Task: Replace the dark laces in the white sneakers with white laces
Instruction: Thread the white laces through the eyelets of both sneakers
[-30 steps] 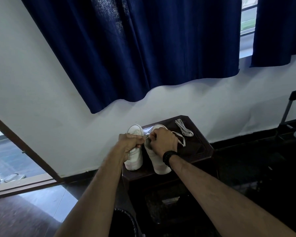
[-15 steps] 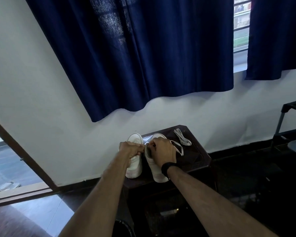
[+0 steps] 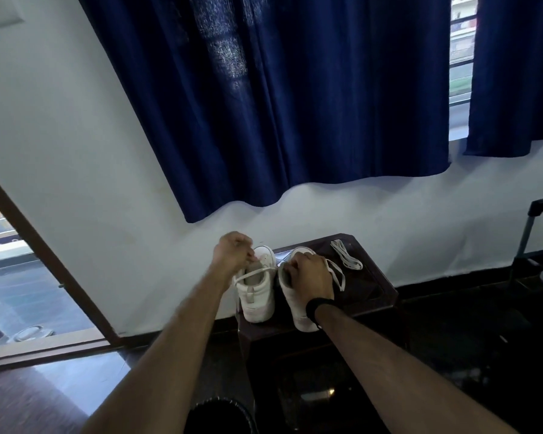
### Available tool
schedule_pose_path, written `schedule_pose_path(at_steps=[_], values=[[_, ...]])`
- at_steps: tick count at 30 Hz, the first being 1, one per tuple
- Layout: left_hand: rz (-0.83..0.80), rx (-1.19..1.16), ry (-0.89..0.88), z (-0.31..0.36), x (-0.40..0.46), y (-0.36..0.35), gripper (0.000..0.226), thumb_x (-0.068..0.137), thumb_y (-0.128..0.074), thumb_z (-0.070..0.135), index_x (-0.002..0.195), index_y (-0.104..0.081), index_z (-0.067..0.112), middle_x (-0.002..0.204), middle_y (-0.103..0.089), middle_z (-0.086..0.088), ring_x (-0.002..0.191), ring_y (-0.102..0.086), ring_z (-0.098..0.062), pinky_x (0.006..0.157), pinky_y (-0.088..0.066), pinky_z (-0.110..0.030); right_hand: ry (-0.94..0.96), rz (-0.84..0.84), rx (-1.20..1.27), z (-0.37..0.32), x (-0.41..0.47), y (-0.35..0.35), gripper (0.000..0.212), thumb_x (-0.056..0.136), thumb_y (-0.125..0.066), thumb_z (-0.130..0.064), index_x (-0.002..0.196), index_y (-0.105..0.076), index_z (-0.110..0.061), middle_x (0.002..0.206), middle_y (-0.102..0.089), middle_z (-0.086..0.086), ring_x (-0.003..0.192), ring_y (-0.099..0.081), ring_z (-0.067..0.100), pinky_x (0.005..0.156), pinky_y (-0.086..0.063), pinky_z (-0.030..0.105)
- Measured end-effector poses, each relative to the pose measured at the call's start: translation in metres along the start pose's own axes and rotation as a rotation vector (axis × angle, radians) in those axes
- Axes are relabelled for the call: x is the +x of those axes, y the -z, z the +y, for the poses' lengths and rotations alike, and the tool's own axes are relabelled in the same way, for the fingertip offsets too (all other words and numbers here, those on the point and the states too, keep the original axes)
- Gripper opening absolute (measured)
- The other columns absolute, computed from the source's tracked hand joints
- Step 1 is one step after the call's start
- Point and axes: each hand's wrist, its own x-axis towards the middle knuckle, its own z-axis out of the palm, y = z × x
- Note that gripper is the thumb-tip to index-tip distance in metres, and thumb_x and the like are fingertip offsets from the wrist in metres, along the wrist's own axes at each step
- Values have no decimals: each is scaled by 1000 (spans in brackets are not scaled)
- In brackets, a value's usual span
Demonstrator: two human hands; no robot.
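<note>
We are watching the left hand (image 3: pixel 232 253) pinching a white lace (image 3: pixel 257 272) while the right hand (image 3: pixel 309 275) is gripping the right sneaker (image 3: pixel 295 305), hiding its eyelets.

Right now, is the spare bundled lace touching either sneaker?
Apart. Head view: the spare lace bundle lies on bare table beyond the right sneaker.

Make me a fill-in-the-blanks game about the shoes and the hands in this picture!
1. The two white sneakers stand on a dark ____.
2. The left hand pulls a white ____ out to the side.
3. The right hand has a black band on its ____.
4. The spare lace bundle lies on the table, to the ____ of both sneakers.

Missing words: table; lace; wrist; right
</note>
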Motion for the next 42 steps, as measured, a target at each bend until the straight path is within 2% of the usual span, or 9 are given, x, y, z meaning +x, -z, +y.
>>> schedule_pose_path(at_steps=[4,8,21,29,32,36,38,40,42], values=[[-120,462,-165,-20,-9,-21,21,81,-63,16,70,-74,31,87,-73,5,84,-67,-15,77,-52,-23,85,55,18,1,-5,5,25,82,-43,-29,70,-59,-14,73,-64,8,77,-58,31,76,-41,37],[-106,669,-292,-26,-23,-39,17,80,-59,22,82,-77,21,89,-72,-2,96,-61,-26,90,-48,-34,148,53,11,2,-6,2,39,78,-30,-44,73,-58,-18,77,-62,2,81,-57,26,76,-44,37],[129,712,-571,-54,-24,-48,24,87,-50,16,73,-69,13,81,-65,-7,88,-52,-30,67,-31,-32,242,20,-102,10,3,-11,24,88,-44,-30,84,-61,-14,82,-65,4,88,-59,25,74,-48,36],[180,725,-615,-58,-12,-38,15,90,-52,17,85,-66,17,99,-60,1,96,-55,-24,70,-47,-37,249,119,-155,17,6,-21,10,81,-66,-26,86,-63,-17,89,-61,2,93,-52,23,80,-49,35],[299,417,-511,-47,-12,-19,17,86,-53,4,82,-58,20,91,-64,7,87,-57,-18,69,-47,-33,209,164,-187,14,4,-18,15,74,-71,-25,82,-62,-17,87,-60,2,89,-54,23,69,-50,35],[134,-573,-174,-14,-12,7,17,96,-43,5,84,-49,15,90,-73,-4,89,-69,-19,79,-51,-25,236,207,-254,11,4,-15,17,71,-69,-23,83,-63,-13,83,-60,5,84,-56,26,65,-51,35],[79,-887,-31,0,-12,19,21,98,-36,6,80,-45,14,65,-59,-5,61,-62,-20,72,-57,-29,219,228,-320,9,3,-14,19,74,-67,-25,88,-62,-13,88,-60,6,88,-55,27,70,-48,37],[70,-653,22,8,-8,30,23,96,-39,14,73,-41,19,59,-40,1,51,-38,-16,50,-43,-25,177,216,-419,5,2,-12,23,76,-68,-24,95,-60,-14,96,-58,7,94,-52,28,75,-43,39],[-31,79,-86,4,-2,32,22,93,-53,37,78,-50,20,69,-50,3,66,-47,-19,61,-39,-26,129,215,-482,4,2,-12,24,75,-68,-22,96,-59,-14,97,-57,8,93,-49,29,76,-36,39]])
